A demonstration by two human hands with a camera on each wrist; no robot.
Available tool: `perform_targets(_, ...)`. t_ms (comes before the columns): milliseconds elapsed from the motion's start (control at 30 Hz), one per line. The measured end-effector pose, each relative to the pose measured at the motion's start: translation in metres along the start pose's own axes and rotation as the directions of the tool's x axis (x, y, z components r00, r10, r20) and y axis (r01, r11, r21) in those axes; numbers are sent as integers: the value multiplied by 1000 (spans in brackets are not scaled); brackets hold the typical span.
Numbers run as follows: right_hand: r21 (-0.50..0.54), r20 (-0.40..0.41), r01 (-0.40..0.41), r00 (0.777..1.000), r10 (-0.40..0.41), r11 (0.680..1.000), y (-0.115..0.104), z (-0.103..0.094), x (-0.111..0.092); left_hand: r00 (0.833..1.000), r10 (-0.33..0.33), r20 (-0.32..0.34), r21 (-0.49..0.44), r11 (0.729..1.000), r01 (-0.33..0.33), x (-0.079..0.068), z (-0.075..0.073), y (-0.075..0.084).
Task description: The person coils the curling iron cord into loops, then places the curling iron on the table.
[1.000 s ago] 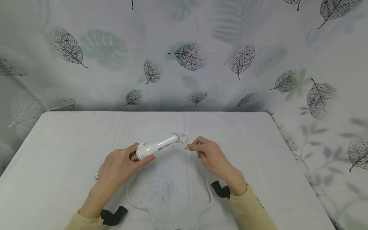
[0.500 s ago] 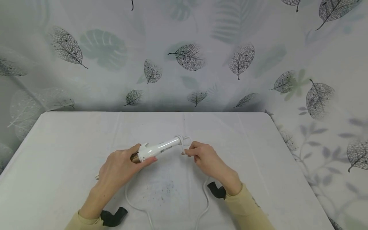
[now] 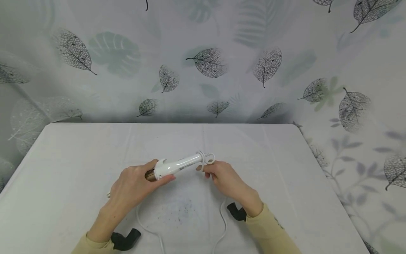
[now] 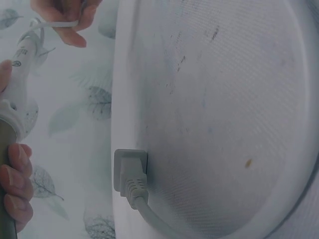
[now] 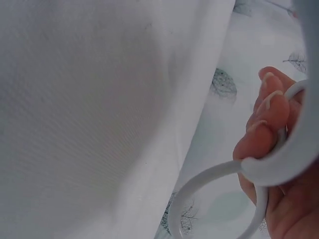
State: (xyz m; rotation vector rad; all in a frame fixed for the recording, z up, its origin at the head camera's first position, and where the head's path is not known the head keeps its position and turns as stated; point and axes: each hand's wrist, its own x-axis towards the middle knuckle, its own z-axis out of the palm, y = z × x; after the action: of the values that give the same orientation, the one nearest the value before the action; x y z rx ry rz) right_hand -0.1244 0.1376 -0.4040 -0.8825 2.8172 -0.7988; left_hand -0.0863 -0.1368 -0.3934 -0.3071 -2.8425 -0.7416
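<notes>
A white-handled curling iron (image 3: 180, 165) with a gold barrel lies in my left hand (image 3: 128, 187), which grips it where barrel and handle meet. In the left wrist view, the fingers (image 4: 17, 181) curl round the barrel. The handle points up and right above the table. A white cord (image 3: 209, 158) loops round the handle's end, beside its ribbed strain relief. My right hand (image 3: 229, 181) pinches the cord close to that end. The right wrist view has the cord running through the curled fingers (image 5: 269, 112). The cord's plug (image 4: 130, 174) appears in the left wrist view, near the white table surface.
A white table (image 3: 79, 148) spreads under both hands, with small dark marks near its middle. The cord hangs in a wide curve toward the front. Black curved pieces (image 3: 127, 240) sit at both wrists. A leaf-patterned covering (image 3: 190, 42) stands behind.
My right hand has moved slightly down and left, drawing the cord around the handle's end. The curling iron has shifted a little to the right and down in the left hand.
</notes>
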Motion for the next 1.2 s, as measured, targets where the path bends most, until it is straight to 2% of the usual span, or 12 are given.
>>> perform_targets(100,-8,6,-14,1000,14,1000,1,0,0,1000,-2,4,-9,1000,2,0,-1,0)
perform_targets(200,-9,15,-62,998,62,998,2,1,1,1000,14,3,-18,1000,-14,0,-1,0)
perform_targets(367,40,66,-136,989,133,990,5,0,0,999,45,-4,-29,999,-45,0,-2,-1)
perform_targets(700,36,132,-172,977,166,984,9,-1,-5,994,112,-9,-46,993,-112,-1,-2,-4)
perform_targets(867,51,155,-207,968,197,977,10,-1,-3,993,120,4,-43,992,-120,-1,-2,-4)
perform_targets(1000,54,146,-210,969,201,976,12,-2,-3,993,112,35,-51,993,-110,-1,-2,-5)
perform_targets(1200,80,90,-144,987,136,986,13,-3,-4,991,117,72,-83,990,-111,-2,-1,-5)
